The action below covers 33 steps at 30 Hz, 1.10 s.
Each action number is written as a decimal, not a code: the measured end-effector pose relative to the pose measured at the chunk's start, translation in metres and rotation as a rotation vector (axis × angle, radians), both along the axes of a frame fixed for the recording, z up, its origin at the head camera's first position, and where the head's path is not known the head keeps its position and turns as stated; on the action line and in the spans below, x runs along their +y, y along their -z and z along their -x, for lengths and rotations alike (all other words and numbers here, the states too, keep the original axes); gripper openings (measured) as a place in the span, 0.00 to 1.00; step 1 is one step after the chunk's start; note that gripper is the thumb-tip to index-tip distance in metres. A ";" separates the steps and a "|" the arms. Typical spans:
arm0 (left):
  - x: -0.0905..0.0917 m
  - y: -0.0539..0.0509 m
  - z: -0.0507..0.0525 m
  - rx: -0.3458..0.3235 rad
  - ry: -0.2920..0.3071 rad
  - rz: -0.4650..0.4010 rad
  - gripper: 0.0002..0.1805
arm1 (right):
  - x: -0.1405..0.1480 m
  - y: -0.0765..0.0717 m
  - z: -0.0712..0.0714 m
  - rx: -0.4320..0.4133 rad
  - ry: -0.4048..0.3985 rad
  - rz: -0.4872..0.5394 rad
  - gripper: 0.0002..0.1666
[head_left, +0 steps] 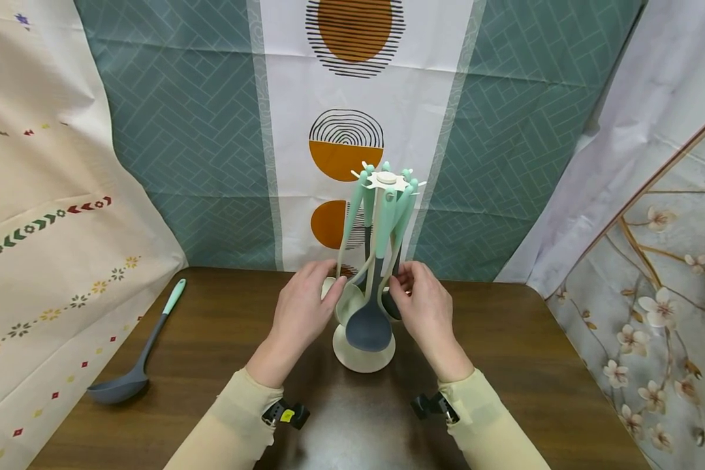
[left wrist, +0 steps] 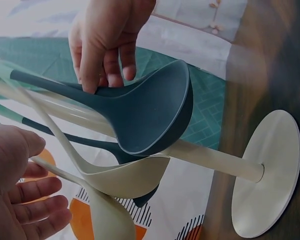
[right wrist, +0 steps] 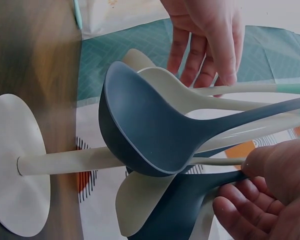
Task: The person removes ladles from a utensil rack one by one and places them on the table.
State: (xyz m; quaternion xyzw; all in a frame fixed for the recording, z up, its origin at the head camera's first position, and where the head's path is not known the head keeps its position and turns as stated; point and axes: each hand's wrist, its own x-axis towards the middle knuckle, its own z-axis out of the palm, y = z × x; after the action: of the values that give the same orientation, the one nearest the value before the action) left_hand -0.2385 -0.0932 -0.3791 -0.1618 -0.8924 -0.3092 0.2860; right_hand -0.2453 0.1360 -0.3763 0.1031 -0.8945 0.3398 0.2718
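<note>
A cream stand (head_left: 364, 359) with a round base holds several utensils hanging from its top ring, most with mint handles. At the front hangs a dark grey ladle (head_left: 369, 329), a cream ladle (left wrist: 125, 177) beside it. My left hand (head_left: 308, 297) is at the stand's left, thumb and fingers pinching the stem of a cream spoon-like utensil (left wrist: 110, 215). On the right, my right hand (head_left: 423, 300) pinches the stem of a dark grey broad-headed utensil (right wrist: 177, 202), whose lower part is cut off in the right wrist view. A cream flat-headed utensil (right wrist: 140, 202) hangs close by.
Another dark grey ladle (head_left: 126, 385) with a mint handle lies on the brown wooden table (head_left: 493, 365) at the left. Behind the stand hangs a patterned teal and white cloth (head_left: 200, 130). Printed cloths also drape both sides.
</note>
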 end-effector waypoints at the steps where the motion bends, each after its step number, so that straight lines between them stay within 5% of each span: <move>1: 0.001 0.000 0.001 -0.002 0.000 -0.006 0.20 | 0.000 0.000 0.000 0.002 0.000 -0.001 0.08; 13: 0.006 0.004 0.008 -0.020 0.049 -0.124 0.15 | 0.000 0.001 0.000 0.019 0.002 0.002 0.08; 33: 0.008 0.012 0.008 0.049 0.013 -0.181 0.10 | 0.000 0.002 0.001 0.018 0.001 -0.003 0.08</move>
State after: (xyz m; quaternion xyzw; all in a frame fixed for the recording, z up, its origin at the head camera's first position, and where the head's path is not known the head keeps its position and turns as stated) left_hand -0.2460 -0.0856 -0.3911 -0.1488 -0.8523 -0.3866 0.3193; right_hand -0.2458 0.1356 -0.3787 0.1060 -0.8925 0.3375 0.2799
